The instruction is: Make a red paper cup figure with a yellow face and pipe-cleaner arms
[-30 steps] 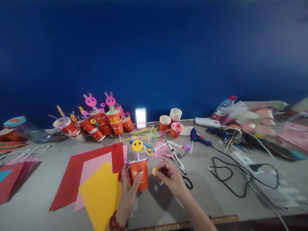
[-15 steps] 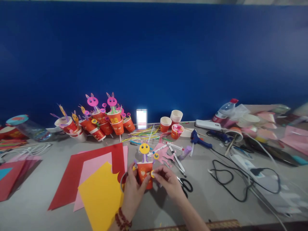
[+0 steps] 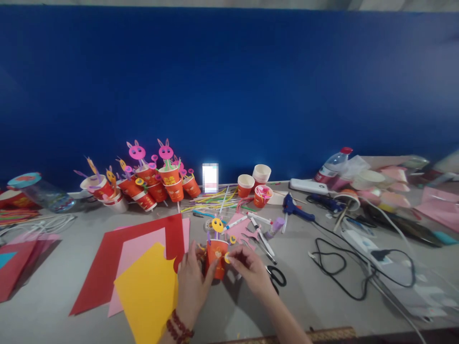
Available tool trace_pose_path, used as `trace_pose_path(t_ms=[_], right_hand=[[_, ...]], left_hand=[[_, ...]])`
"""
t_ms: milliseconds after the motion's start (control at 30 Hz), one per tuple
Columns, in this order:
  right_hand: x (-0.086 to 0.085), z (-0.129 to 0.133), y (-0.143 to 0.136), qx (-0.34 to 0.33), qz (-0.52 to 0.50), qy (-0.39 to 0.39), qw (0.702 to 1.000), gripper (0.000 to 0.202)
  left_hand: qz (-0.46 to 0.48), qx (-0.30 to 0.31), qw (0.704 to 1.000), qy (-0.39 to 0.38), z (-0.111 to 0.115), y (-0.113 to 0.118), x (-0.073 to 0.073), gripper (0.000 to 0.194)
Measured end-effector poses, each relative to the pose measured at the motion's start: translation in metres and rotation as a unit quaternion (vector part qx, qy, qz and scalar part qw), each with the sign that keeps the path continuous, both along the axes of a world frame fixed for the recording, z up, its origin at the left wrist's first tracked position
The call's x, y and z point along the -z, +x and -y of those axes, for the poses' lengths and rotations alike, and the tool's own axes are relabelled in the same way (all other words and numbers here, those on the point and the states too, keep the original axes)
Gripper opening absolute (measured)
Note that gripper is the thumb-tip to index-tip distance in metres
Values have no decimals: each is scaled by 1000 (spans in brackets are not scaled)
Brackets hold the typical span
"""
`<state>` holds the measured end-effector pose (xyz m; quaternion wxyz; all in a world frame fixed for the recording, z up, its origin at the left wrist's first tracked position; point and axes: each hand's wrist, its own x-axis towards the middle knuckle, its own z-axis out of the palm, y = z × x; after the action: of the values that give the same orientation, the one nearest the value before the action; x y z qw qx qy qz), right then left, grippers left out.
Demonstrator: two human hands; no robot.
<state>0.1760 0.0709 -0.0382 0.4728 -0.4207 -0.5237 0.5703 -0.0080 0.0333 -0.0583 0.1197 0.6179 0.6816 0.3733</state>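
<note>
A red paper cup (image 3: 216,255) stands on the grey table before me, with a yellow paper face (image 3: 217,225) rising from it on a stem and a small yellow disc (image 3: 233,240) at its right rim. My left hand (image 3: 193,279) wraps the cup's left side, thumb across its front and fingers partly hidden behind. At the cup's right side, my right hand (image 3: 251,271) pinches a small yellow paper disc (image 3: 227,258) between thumb and fingers. Black-handled scissors (image 3: 277,276) lie just right of that hand.
Coloured paper sheets (image 3: 147,286) lie at left. Decorated cups (image 3: 174,191) stand behind them. Markers (image 3: 263,241), pipe cleaners (image 3: 204,203), plain cups (image 3: 245,185) and a blue glue gun (image 3: 296,209) sit farther back. Black cable (image 3: 337,291) loops at right.
The cup has turned, and the yellow face on its stem has dropped slightly. My left hand has shifted a little left around the cup. The right hand keeps its pinch on the disc.
</note>
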Motion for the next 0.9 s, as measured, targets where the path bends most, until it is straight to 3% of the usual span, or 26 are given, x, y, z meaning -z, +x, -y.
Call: trace_pose_path(t_ms=[133,300,433,667,900], right_hand=[[-4,3,-1,4,14,11,1000,29],[-11,12,-3,11,28,16,999,26],[-20,20,-5,5,19,35,999,20],[-29,28,-6,11,85,113,990,7],[-30,30,-5,19,202,266,942,9]], left_hand=[[20,5,1000,21,8,-4,-9,53],[69,92,992,43,19,3,-36,17],[104,156,982,14,21,13,-55,14],[161,141,976,41,20,21,-53,13],[111,155,978,89,23,19,-56,10]])
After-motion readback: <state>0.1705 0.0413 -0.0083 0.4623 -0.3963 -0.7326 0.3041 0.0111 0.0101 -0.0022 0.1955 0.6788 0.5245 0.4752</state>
